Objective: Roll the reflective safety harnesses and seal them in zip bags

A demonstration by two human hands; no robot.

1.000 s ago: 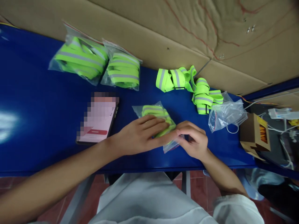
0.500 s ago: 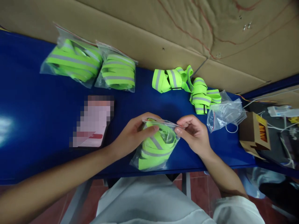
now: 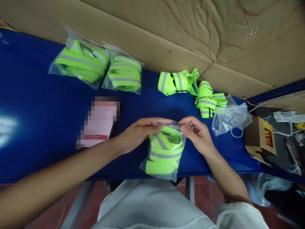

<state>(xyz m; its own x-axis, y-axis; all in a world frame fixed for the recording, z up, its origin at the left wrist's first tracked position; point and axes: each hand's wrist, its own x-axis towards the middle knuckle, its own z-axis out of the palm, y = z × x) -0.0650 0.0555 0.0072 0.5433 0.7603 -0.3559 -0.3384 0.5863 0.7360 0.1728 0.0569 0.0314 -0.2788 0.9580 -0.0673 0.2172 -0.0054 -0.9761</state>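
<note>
A clear zip bag (image 3: 143, 166) with a rolled neon-yellow reflective strap (image 3: 165, 155) inside hangs at the table's front edge. My left hand (image 3: 139, 133) pinches the bag's top edge on the left, thumb in front and fingers behind. At the right end of that edge, my right hand (image 3: 197, 133) grips the bag between thumb and forefinger, its other fingers curled. The strap shows grey stripes and lies coiled below the bag's mouth. Whether the zip is closed cannot be made out.
Two filled bags (image 3: 82, 62) (image 3: 125, 74) stand at the back left. Two loose reflective straps (image 3: 172, 83) (image 3: 206, 98) lie at the back, beside empty clear bags (image 3: 231, 117). A phone (image 3: 98, 124) lies left; a cardboard box (image 3: 256, 135) stands right on the blue table (image 3: 30, 95).
My left thumb has moved up off the strap to the bag's top edge. The bag hangs straighter, its bottom slightly lower and further right. The whole view has shifted a little.
</note>
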